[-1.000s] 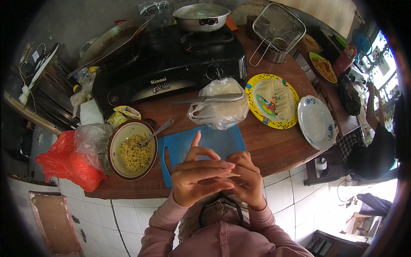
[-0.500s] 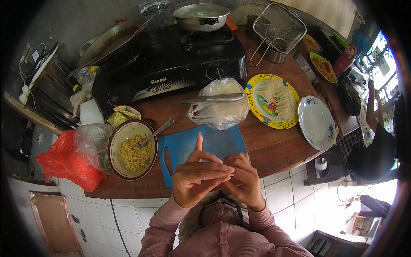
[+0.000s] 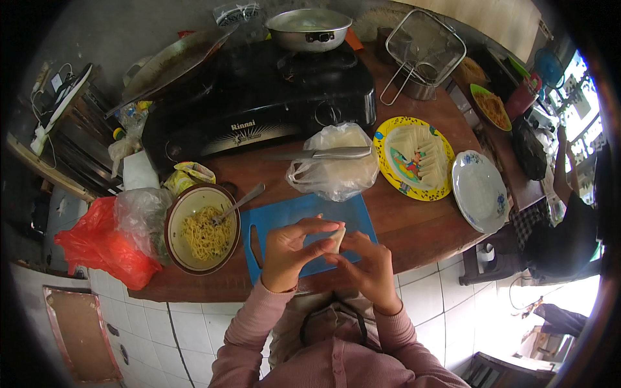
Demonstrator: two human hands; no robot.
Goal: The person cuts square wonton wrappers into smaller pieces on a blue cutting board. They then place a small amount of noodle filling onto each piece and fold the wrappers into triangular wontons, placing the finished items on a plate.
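Observation:
Over the blue cutting board [image 3: 278, 216], my left hand [image 3: 289, 252] pinches a small pale folded wrapper [image 3: 338, 239] between thumb and fingers. My right hand [image 3: 370, 266] grips its other side, with the thumb at the lower end. To the left stands a brown-rimmed bowl [image 3: 173, 249] of yellow noodles [image 3: 206, 234], a spoon [image 3: 248, 199] leaning in it. On the right, similar pale folded pieces [image 3: 432, 161] lie in a row on a yellow-rimmed plate [image 3: 383, 167]. Behind the board, a knife [image 3: 339, 153] rests on a clear plastic bag [image 3: 333, 181] with pale contents.
A black gas stove [image 3: 272, 97] carries a metal pan [image 3: 307, 39] at the back. A wok [image 3: 171, 68] stands behind left. Red plastic bag [image 3: 103, 242] sits at left; a white flowered plate [image 3: 462, 194] at right. Metal strainer [image 3: 420, 48] at back right; another person [image 3: 563, 226] far right.
My hands have drawn slightly apart, and the folded wrapper now shows upright between them. My left index finger, raised before, has come down. The view has shifted slightly.

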